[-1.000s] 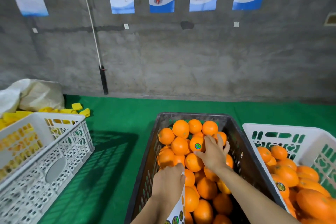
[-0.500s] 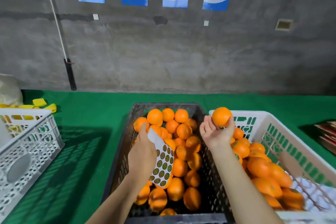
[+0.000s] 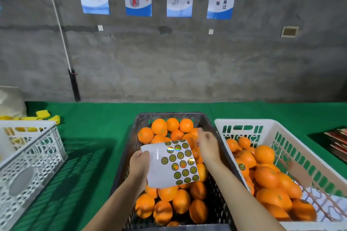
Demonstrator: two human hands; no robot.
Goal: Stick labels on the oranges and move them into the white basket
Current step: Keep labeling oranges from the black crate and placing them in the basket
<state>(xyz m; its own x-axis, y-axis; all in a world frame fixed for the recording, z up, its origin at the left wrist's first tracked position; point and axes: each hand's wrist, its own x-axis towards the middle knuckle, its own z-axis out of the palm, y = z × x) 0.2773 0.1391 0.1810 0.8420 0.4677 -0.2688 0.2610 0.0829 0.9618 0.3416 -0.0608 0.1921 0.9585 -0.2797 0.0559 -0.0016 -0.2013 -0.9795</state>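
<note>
A dark crate (image 3: 169, 115) in the middle holds several unlabelled oranges (image 3: 159, 126). My left hand (image 3: 139, 165) grips the left edge of a white label sheet (image 3: 172, 163) with several round green stickers, held above the crate. My right hand (image 3: 207, 146) hovers at the sheet's upper right corner with nothing visible in its fingers. To the right, the white basket (image 3: 244, 122) is filled with several oranges (image 3: 264, 154), and one labelled orange (image 3: 242, 167) shows its sticker.
Another white crate (image 3: 37, 155) stands at the left on the green mat, with yellow pieces (image 3: 43, 113) behind it. A stack of reddish flat items (image 3: 338, 142) lies at the far right. A concrete wall with posters and a leaning pole (image 3: 74, 84) closes the back.
My right hand lifted an orange from the dark crate to the white basket, let it go, and came back to the sheet. My left hand raised the label sheet and turned it face up.
</note>
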